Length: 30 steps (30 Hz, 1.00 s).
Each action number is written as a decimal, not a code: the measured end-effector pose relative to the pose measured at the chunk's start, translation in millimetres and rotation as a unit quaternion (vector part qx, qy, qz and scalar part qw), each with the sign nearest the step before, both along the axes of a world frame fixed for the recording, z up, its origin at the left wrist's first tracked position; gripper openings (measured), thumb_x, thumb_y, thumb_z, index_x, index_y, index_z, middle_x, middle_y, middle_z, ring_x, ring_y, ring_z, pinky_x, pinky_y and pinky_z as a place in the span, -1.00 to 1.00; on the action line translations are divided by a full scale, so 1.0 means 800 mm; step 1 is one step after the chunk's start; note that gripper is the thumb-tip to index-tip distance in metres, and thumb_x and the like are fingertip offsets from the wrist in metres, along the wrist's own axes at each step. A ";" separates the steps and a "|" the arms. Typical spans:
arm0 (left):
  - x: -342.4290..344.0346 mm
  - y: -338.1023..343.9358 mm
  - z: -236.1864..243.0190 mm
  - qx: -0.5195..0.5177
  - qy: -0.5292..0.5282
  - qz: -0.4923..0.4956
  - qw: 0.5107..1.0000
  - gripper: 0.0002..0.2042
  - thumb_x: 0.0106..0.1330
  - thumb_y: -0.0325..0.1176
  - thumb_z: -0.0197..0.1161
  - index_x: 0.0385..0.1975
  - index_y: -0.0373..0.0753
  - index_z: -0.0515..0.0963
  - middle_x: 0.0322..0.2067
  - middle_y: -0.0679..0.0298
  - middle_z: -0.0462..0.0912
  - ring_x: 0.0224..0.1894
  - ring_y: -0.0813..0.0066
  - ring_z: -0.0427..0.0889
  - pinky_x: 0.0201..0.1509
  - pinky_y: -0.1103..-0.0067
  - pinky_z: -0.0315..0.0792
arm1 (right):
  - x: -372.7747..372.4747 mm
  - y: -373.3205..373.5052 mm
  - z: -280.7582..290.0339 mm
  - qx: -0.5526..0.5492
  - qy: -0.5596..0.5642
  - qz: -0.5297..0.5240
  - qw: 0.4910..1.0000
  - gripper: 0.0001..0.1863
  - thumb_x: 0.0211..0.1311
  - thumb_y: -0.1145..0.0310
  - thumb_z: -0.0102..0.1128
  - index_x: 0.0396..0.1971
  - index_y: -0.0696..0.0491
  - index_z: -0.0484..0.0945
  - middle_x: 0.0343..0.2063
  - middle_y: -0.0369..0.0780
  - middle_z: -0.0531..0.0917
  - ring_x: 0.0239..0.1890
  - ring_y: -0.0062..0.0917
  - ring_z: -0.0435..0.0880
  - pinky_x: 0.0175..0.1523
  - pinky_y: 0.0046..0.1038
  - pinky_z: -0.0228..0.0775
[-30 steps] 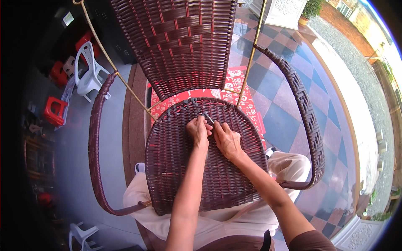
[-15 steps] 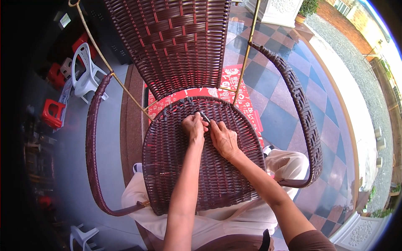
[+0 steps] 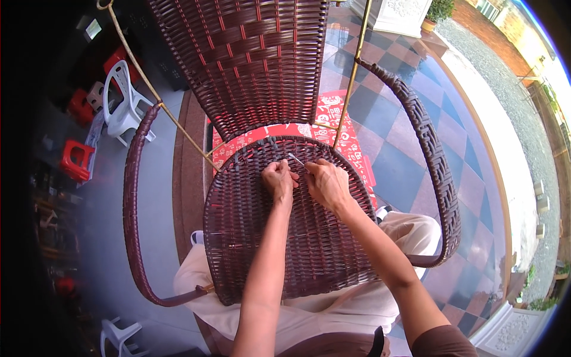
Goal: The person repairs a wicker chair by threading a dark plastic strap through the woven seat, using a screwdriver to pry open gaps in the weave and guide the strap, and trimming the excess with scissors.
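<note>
Before me is a dark brown woven chair seat (image 3: 256,238), its rounded far edge toward the tall woven backrest (image 3: 256,71). My right hand (image 3: 330,184) is closed round a slim metal tool (image 3: 297,160) with a pale, shiny tip, which looks like a small flat screwdriver. The tip points up and left, over the far part of the seat. My left hand (image 3: 279,178) is just to its left, low over the weave. Its fingers are pinched together, and what they hold, if anything, is hidden. The hands are slightly apart.
Wrapped armrests curve round both sides, the left armrest (image 3: 132,208) and the right armrest (image 3: 425,143). Bare metal rods (image 3: 351,89) run up beside the backrest. Under the chair lies a red patterned mat (image 3: 351,160). A white plastic chair (image 3: 122,107) and red stool (image 3: 77,160) stand left.
My right hand has moved a little up and right, away from the left, and the tool's shiny tip now shows clear of the weave. My left hand has barely shifted.
</note>
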State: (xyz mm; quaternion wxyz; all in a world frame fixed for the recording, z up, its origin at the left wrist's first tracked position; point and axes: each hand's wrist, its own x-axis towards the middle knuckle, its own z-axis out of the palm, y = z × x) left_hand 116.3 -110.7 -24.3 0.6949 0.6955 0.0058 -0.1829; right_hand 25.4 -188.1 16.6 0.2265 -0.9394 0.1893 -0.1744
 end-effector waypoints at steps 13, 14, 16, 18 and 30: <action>-0.002 0.000 -0.005 -0.002 -0.040 -0.007 0.999 -0.72 0.29 -0.36 0.02 -0.67 -0.32 0.34 -0.82 0.20 0.45 -0.89 0.61 0.31 -0.87 0.69 0.13 | -0.004 0.009 -0.031 0.010 -0.029 0.011 0.999 -0.81 0.03 0.39 0.07 -0.32 0.08 0.48 -0.48 -0.08 0.48 -0.57 -0.18 0.54 -0.49 -0.23 0.38; -0.003 0.000 -0.006 0.000 -0.039 -0.007 0.999 -0.72 0.29 -0.36 0.02 -0.67 -0.32 0.34 -0.82 0.20 0.45 -0.89 0.61 0.31 -0.87 0.69 0.13 | -0.007 0.012 -0.035 0.008 -0.050 0.001 0.999 -0.76 0.06 0.38 0.06 -0.23 0.07 0.44 -0.48 -0.09 0.46 -0.57 -0.18 0.53 -0.51 -0.24 0.37; -0.005 0.000 -0.008 -0.016 -0.055 -0.005 0.998 -0.72 0.30 -0.36 0.01 -0.66 -0.32 0.35 -0.82 0.21 0.44 -0.89 0.62 0.30 -0.87 0.69 0.12 | -0.009 0.012 -0.042 -0.008 -0.050 0.008 0.999 -0.67 0.05 0.40 0.06 -0.12 0.07 0.39 -0.46 -0.10 0.44 -0.56 -0.20 0.53 -0.52 -0.27 0.37; -0.004 0.001 -0.003 -0.011 -0.053 -0.009 0.998 -0.73 0.30 -0.37 0.00 -0.65 -0.33 0.35 -0.82 0.22 0.43 -0.89 0.62 0.29 -0.87 0.69 0.12 | -0.008 0.013 -0.047 -0.023 -0.059 0.023 0.998 -0.64 0.04 0.42 0.06 -0.10 0.09 0.38 -0.46 -0.10 0.43 -0.55 -0.22 0.53 -0.52 -0.28 0.38; -0.001 -0.010 0.000 0.020 -0.045 0.028 0.998 -0.74 0.29 -0.36 0.04 -0.64 -0.33 0.37 -0.80 0.24 0.44 -0.88 0.60 0.30 -0.84 0.66 0.14 | -0.008 0.014 -0.053 -0.037 -0.052 0.022 0.998 -0.59 -0.01 0.45 0.06 -0.07 0.10 0.34 -0.44 -0.10 0.43 -0.53 -0.23 0.54 -0.52 -0.29 0.39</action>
